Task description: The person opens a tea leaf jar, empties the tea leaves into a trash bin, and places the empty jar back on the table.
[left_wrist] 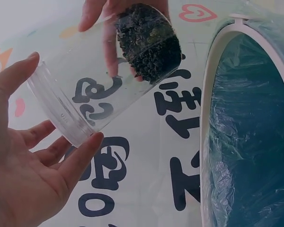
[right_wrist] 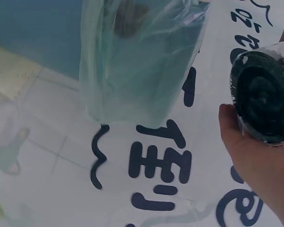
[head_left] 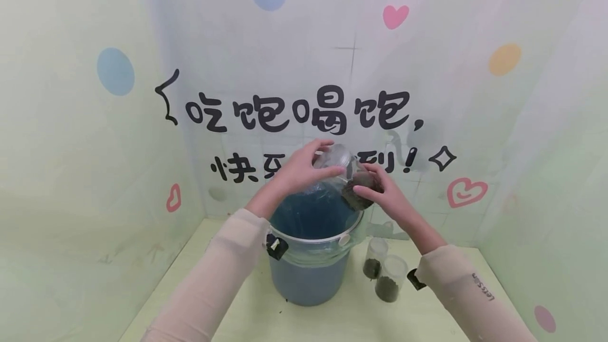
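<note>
Over the bucket's far right rim, both hands hold a clear jar (left_wrist: 92, 71), tilted, with dark dried leaf-like bits packed at its base. The left hand (head_left: 304, 170) grips the clear rimmed end between thumb and fingers; whether a lid is on it I cannot tell. The right hand (head_left: 391, 197) holds the base end around the dark contents. In the right wrist view the jar's round base (right_wrist: 262, 97) faces the camera. Below stands a blue bucket (head_left: 309, 278) with a white rim, lined with a clear plastic bag (left_wrist: 222, 175) that is folded over the edge.
Two more clear jars, a rear one (head_left: 377, 249) and a front one (head_left: 392, 278), stand right of the bucket with dark bits inside. A few dark specks lie on the pale yellow tabletop (head_left: 380, 321). Printed walls (head_left: 304, 41) enclose the back and sides.
</note>
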Available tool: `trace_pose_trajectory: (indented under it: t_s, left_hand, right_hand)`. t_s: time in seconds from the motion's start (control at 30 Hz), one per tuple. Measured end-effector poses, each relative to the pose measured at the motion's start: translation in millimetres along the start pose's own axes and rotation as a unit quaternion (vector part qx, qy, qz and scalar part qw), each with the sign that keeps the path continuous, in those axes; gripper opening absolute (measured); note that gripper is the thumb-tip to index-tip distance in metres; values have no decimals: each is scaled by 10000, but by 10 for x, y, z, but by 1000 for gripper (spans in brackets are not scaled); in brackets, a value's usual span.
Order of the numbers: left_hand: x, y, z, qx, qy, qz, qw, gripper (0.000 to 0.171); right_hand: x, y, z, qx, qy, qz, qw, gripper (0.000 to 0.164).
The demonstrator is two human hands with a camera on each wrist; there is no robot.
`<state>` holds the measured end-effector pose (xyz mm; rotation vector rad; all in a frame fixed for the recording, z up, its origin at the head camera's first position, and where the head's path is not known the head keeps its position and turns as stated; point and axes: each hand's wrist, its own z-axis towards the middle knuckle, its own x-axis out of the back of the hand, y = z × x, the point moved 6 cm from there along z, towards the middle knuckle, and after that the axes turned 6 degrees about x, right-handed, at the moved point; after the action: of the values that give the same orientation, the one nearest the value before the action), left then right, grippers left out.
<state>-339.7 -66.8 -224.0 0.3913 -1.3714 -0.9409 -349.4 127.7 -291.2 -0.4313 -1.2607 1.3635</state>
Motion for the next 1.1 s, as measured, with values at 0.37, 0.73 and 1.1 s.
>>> trace_pose_trajectory:
  t_s: [0.37, 0.73, 1.1]
  left_hand:
    - [71, -11, -38, -174, -30, -235, 9996, 68]
    - [61, -38, -67, -34, -201, -444, 9988, 67]
    - [24, -62, -75, 148, -197, -468, 9986, 65]
  right_hand:
    - [-188, 70, -29, -625, -461, 3248, 9426, 49]
    - [-210, 93, -71, -784, -411, 3598, 9288, 31]
    - [-175, 119, -91, -625, -277, 3417, 9373, 24]
